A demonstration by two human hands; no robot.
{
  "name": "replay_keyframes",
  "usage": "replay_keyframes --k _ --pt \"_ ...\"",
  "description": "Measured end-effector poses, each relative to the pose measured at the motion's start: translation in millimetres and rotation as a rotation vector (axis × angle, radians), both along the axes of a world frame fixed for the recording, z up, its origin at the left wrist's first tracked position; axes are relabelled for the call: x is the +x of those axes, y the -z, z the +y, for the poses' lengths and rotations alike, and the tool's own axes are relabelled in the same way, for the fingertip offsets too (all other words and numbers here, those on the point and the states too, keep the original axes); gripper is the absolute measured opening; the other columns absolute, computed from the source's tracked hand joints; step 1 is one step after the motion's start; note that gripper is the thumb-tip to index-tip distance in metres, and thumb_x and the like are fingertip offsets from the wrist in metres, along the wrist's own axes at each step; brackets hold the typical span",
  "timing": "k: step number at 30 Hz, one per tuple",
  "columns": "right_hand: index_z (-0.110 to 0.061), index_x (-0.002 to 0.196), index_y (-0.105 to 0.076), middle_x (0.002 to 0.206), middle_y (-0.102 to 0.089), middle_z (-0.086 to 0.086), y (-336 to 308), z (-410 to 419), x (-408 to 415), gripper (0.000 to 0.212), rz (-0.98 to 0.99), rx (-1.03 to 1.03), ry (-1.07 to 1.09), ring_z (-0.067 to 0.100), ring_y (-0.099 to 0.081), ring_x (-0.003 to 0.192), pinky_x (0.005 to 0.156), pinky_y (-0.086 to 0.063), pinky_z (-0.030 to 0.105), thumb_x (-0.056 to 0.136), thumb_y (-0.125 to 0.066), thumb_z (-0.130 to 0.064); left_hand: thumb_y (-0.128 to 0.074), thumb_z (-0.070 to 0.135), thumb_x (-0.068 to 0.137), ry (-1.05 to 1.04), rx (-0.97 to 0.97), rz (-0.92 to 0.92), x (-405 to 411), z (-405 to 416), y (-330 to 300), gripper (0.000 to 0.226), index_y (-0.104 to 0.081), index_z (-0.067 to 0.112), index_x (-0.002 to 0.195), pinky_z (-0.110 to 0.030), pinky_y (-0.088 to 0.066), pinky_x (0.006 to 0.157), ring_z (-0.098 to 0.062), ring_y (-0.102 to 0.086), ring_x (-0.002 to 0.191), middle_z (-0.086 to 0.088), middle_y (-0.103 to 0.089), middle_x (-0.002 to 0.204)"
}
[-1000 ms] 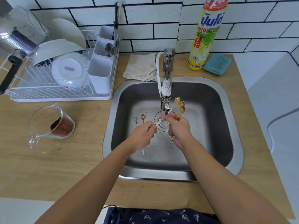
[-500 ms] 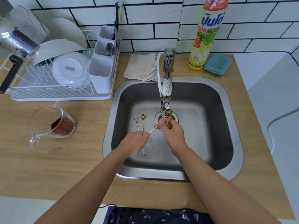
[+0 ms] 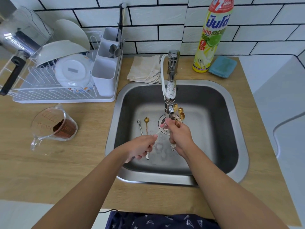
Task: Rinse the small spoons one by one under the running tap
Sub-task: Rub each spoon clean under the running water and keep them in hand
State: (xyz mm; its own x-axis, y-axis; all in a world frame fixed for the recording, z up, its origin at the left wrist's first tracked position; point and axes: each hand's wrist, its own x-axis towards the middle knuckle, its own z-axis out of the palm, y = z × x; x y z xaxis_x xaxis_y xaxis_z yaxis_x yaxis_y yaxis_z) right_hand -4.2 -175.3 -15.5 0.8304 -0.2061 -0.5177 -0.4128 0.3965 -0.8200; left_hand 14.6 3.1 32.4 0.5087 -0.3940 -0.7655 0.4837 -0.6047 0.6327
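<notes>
The tap (image 3: 170, 95) hangs over the steel sink (image 3: 231, 146), water running at the drain. My right hand (image 3: 180, 138) is shut on a bunch of small gold spoons (image 3: 179, 113), bowls up just right of the spout; a flower-shaped handle end pokes out below the fist. My left hand (image 3: 140, 148) pinches the handle of a thin white spoon (image 3: 160, 130) whose far end reaches my right fingers under the stream. On the sink floor to the left lie a silver spoon (image 3: 140, 125) and a gold spoon (image 3: 146, 123).
A white dish rack (image 3: 54, 96) with bowls and a cutlery caddy stands on the left of the wooden counter. A glass measuring jug (image 3: 54, 128) with brown powder sits near the sink's left rim. Behind the sink lie a beige cloth (image 3: 145, 70), a dish-soap bottle (image 3: 212, 35) and a blue sponge (image 3: 222, 66).
My right hand lowered the gold spoons under the spout, then raised them again so the bowls show right of the tap. My left hand drew back left, holding the white spoon's handle.
</notes>
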Motion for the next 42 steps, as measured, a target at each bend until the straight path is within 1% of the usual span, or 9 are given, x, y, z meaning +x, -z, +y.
replay_keyframes --k 4,10,13,16,20,24,30,35,42 --pt "-0.014 0.1 -0.074 0.105 -0.081 0.004 -0.1 -1.6 -1.5 0.026 -0.04 0.053 -0.019 0.006 -0.023 0.039 0.039 -0.023 0.021 0.105 -0.058 -0.034 -0.038 0.058 0.102 0.009 -0.001 -0.041 -2.4 1.7 1.3 0.046 -0.043 0.02 0.078 -0.024 -0.015 0.046 -0.012 -0.019 0.052 0.004 -0.036 0.064" --pt "-0.01 0.109 -0.071 0.104 -0.081 0.008 2.0 -1.3 1.1 0.026 -0.048 0.071 -0.031 0.006 -0.024 0.037 0.038 -0.024 0.021 0.107 -0.052 -0.028 -0.04 0.062 0.099 0.004 -0.032 0.005 -2.4 4.6 2.7 0.047 -0.041 0.022 0.075 -0.025 -0.013 0.044 -0.013 -0.016 0.053 0.004 -0.033 0.061" --pt "-0.009 0.109 -0.07 0.104 -0.081 0.007 2.1 0.0 2.2 0.029 -0.025 0.092 -0.002 0.005 -0.023 0.036 0.037 -0.023 0.021 0.109 -0.048 -0.028 -0.049 0.051 0.101 -0.07 -0.028 -0.145 -4.0 4.1 4.5 0.038 -0.047 0.018 0.083 -0.022 -0.022 0.044 -0.009 -0.027 0.048 0.004 -0.043 0.064" --pt "-0.012 0.108 -0.071 0.11 -0.08 0.003 2.3 0.0 0.0 0.023 -0.047 0.061 -0.022 0.006 -0.023 0.038 0.037 -0.024 0.021 0.105 -0.058 -0.031 -0.053 0.04 0.102 -0.077 -0.005 -0.419 -3.9 4.2 7.8 0.024 -0.056 0.019 0.092 -0.027 -0.033 0.054 -0.008 -0.038 0.055 0.006 -0.05 0.068" --pt "-0.016 0.099 -0.072 0.108 -0.08 0.008 -2.9 -2.5 -2.6 0.029 -0.11 0.026 -0.022 0.006 -0.028 0.038 0.038 -0.031 0.018 0.084 -0.081 -0.039 -0.045 0.043 0.104 -0.05 -0.016 -0.431 -2.7 4.8 7.7 0.03 -0.062 0.024 0.088 -0.024 -0.032 0.052 -0.004 -0.039 0.052 0.012 -0.046 0.06" --pt "-0.018 0.084 -0.072 0.088 -0.082 -0.002 -2.8 -0.8 -1.1 0.019 -0.126 -0.183 0.001 -0.001 -0.071 0.072 0.067 -0.049 0.011 0.095 -0.072 -0.032 -0.042 0.043 0.105 0.001 0.018 -0.417 -1.6 3.3 8.4 0.036 -0.063 0.02 0.087 -0.022 -0.033 0.049 -0.007 -0.039 0.052 0.006 -0.046 0.06" --pt "-0.02 0.1 -0.074 0.1 -0.081 -0.013 -4.1 6.6 -2.7 0.018 -0.148 -0.205 -0.099 -0.008 -0.069 0.092 0.087 -0.048 0.018 0.102 -0.063 -0.034 -0.04 0.041 0.106 -0.057 0.012 -0.378 -0.7 3.0 6.4 0.038 -0.06 0.012 0.093 -0.017 -0.03 0.042 -0.005 -0.037 0.046 0.01 -0.046 0.055" --pt "-0.011 0.098 -0.073 0.095 -0.082 -0.003 -6.9 3.7 1.4 0.034 -0.097 -0.151 0.012 -0.008 -0.057 0.047 0.047 -0.041 0.006 0.107 -0.05 -0.035 -0.04 0.037 0.107 -0.062 -0.094 -0.278 -4.3 -2.6 1.3 0.031 -0.057 0.015 0.094 -0.023 -0.026 0.044 -0.009 -0.032 0.048 0.006 -0.043 0.056" --pt "-0.02 0.088 -0.079 0.066 -0.072 -0.011 -10.1 -7.3 2.0 0.034 -0.071 -0.062 0.17 0.001 -0.035 0.036 0.038 -0.031 0.015 0.105 -0.056 -0.04 -0.037 0.025 0.109 -0.038 -0.112 -0.214 -10.6 -4.2 6.0 0.03 -0.062 0.009 0.109 -0.021 -0.031 0.048 -0.01 -0.039 0.051 -0.002 -0.055 0.07"
